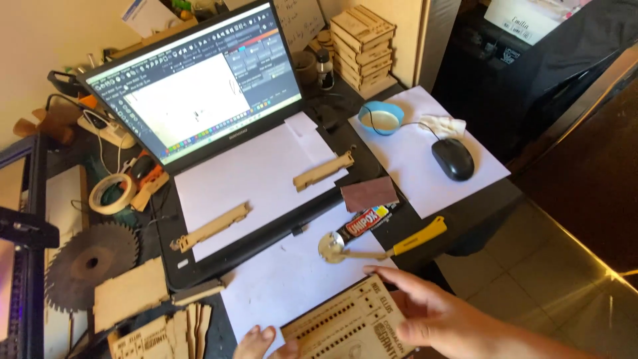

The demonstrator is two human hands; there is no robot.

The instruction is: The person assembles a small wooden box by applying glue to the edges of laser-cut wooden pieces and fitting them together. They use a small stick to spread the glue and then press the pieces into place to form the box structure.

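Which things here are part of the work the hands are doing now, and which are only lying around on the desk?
In hand:
- engraved wooden panel, touched by the left hand and the right hand
- white paper sheet under it

Lying about:
- laptop
- two wooden strips on the paper over the keyboard
- glue tube
- yellow-handled tool
- mouse
- blue bowl
- saw blade
- tape roll
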